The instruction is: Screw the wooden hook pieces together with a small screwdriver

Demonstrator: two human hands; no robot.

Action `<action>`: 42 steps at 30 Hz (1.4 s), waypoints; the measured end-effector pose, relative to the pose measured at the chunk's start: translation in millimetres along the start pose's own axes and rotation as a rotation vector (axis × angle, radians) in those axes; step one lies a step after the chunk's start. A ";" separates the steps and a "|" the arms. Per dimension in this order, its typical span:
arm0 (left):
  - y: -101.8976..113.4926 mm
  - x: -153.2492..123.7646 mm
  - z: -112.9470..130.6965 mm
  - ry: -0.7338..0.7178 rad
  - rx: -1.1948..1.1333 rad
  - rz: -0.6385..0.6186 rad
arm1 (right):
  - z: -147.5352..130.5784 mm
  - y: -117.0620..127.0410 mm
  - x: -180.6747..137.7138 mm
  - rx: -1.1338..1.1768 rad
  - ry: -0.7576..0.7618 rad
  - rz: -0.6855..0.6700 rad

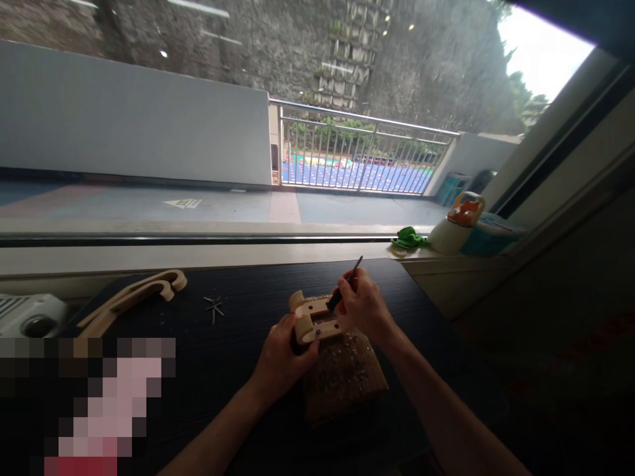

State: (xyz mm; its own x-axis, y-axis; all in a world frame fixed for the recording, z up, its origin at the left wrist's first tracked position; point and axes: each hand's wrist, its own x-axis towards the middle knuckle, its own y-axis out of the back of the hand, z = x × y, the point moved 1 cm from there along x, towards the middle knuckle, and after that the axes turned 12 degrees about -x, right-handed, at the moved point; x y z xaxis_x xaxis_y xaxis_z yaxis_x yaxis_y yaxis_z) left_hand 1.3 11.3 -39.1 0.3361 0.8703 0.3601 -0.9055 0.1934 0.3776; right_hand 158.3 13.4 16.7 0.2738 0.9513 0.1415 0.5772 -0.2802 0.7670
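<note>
My left hand (284, 357) grips the near end of a small pale wooden piece (313, 318) with rounded ends, holding it on a rough wooden block (347, 377) on the dark table (233, 396). My right hand (364, 307) is closed round a slim tool with a dark handle (347, 285). The tool's lower tip meets the top of the wooden piece and its shaft tilts up and to the right.
A long curved wooden part (133, 299) lies at the table's left, with several small screws (214, 307) near it. A white device (30, 316) sits at far left. On the sill at right are a green cloth (409, 237) and a white and orange container (459, 225).
</note>
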 end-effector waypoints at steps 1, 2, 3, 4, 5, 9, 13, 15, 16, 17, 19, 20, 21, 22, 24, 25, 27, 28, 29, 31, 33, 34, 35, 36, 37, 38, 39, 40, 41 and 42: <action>-0.1 0.0 0.3 -0.002 -0.003 -0.003 | 0.1 -1.2 -0.4 -0.014 0.005 0.007; -0.3 0.0 0.5 -0.008 -0.008 -0.008 | -0.3 -2.3 -1.5 -0.063 0.028 0.039; -0.6 0.1 0.5 -0.016 -0.016 -0.013 | -1.0 -3.0 -2.7 -0.107 0.056 0.060; -0.8 0.0 0.3 -0.018 -0.023 -0.020 | -2.0 -3.3 -3.7 -0.109 0.082 -0.011; -1.0 0.0 -0.2 -0.013 -0.022 -0.021 | -3.3 -1.3 -3.9 -0.108 0.085 -0.063; -1.0 -0.9 -2.1 0.034 0.015 -0.011 | -14.8 31.1 3.4 -0.328 0.264 -0.211; 0.2 -1.2 -0.8 0.026 -0.009 -0.005 | -33.5 70.3 8.4 -0.630 0.495 -0.317; 0.6 -1.1 -0.1 0.025 -0.014 -0.002 | -43.0 79.5 6.0 -0.723 0.566 -0.411; 0.7 -1.0 -0.1 0.029 -0.014 -0.004 | -47.7 81.6 4.1 -0.762 0.598 -0.451; 0.8 -0.9 -0.1 0.036 -0.011 -0.007 | -52.4 82.4 2.3 -0.798 0.628 -0.483; 1.0 -0.9 -0.2 0.051 -0.003 -0.014 | -61.1 82.0 0.2 -0.857 0.688 -0.517; 1.1 -0.9 -0.1 0.056 -0.001 -0.016 | -65.0 81.2 0.1 -0.885 0.713 -0.526; 1.3 -1.0 0.0 0.059 0.000 -0.021 | -68.5 80.4 0.6 -0.911 0.735 -0.534; 1.5 -1.0 0.2 0.060 -0.001 -0.026 | -71.4 79.5 1.5 -0.934 0.755 -0.540; 1.9 -1.0 0.7 0.060 -0.004 -0.032 | -75.6 77.6 4.0 -0.966 0.794 -0.555; 2.1 -0.9 0.9 0.060 -0.004 -0.032 | -76.8 76.7 5.2 -0.978 0.807 -0.560; 2.5 -0.7 1.1 0.058 0.001 -0.026 | -77.9 74.9 7.0 -0.997 0.822 -0.562; 2.8 -0.5 1.1 0.055 0.002 -0.023 | -77.8 73.9 7.6 -1.006 0.824 -0.565; 3.2 -0.3 1.2 0.049 0.001 -0.022 | -77.5 73.0 8.2 -1.013 0.826 -0.566; 4.2 0.2 1.3 0.036 -0.007 -0.028 | -76.7 71.1 9.4 -1.012 0.838 -0.576; 5.3 0.7 1.4 0.034 -0.011 -0.040 | -75.9 69.2 11.0 -0.998 0.860 -0.613; 5.8 1.0 1.5 0.037 -0.010 -0.046 | -75.7 68.5 11.9 -0.992 0.871 -0.635; 6.3 1.2 1.6 0.041 -0.009 -0.051 | -75.6 67.9 12.9 -0.989 0.879 -0.655; 6.7 1.4 1.7 0.044 -0.007 -0.053 | -75.6 67.5 13.8 -0.988 0.886 -0.671; 7.0 1.6 1.8 0.046 -0.004 -0.054 | -75.6 67.1 14.7 -0.991 0.888 -0.678; 7.1 1.7 1.9 0.047 -0.001 -0.054 | -75.7 66.8 15.2 -0.995 0.890 -0.678; 7.1 1.7 2.0 0.047 0.001 -0.053 | -75.7 66.3 15.5 -0.999 0.894 -0.678; 7.0 1.6 2.1 0.047 0.003 -0.053 | -75.8 65.6 15.5 -1.003 0.904 -0.677; 6.9 1.5 2.0 0.047 0.005 -0.051 | -75.8 64.4 15.1 -1.010 0.922 -0.674; 6.8 1.4 2.0 0.049 0.007 -0.049 | -76.0 62.9 14.5 -1.020 0.948 -0.665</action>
State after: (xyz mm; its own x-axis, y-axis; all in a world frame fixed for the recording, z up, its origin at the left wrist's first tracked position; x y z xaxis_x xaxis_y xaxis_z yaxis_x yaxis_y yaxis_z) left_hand -3.9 12.9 -34.3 0.3667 0.8811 0.2987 -0.8864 0.2335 0.3996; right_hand 140.1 19.3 114.5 -0.6118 0.7051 -0.3585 -0.4691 0.0415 0.8821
